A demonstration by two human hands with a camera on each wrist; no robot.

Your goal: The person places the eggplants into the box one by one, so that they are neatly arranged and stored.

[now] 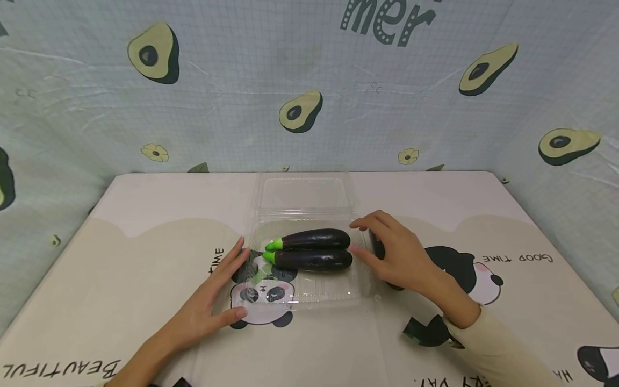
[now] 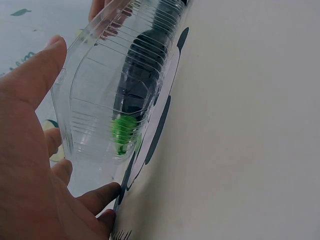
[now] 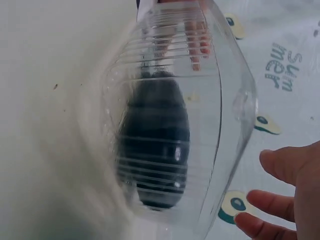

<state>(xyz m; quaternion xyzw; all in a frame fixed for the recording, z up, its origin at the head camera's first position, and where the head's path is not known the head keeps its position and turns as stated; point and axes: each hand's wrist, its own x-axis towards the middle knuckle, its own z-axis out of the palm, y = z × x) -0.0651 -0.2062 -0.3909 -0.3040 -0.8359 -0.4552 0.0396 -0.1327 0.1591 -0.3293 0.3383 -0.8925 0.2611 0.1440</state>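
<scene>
Two dark purple eggplants lie side by side in a clear plastic clamshell container (image 1: 324,294), the far eggplant (image 1: 316,238) against the near eggplant (image 1: 316,260). Their bright green stem ends point left. The container's lid (image 1: 304,193) is folded back, away from me. My left hand (image 1: 205,305) is at the container's left side, fingers spread and thumb apart. Whether it touches the rim I cannot tell. On the opposite side is my right hand (image 1: 403,255), loosely bent and holding nothing. The right wrist view shows its thumb and fingers apart from the container wall.
A pale tablecloth (image 1: 145,279) with printed pandas and lettering covers the table. Behind it hangs a curtain (image 1: 232,107) printed with avocados. A black object (image 1: 377,245) is partly hidden behind my right hand. Dark printed shapes (image 1: 430,330) lie near the right sleeve.
</scene>
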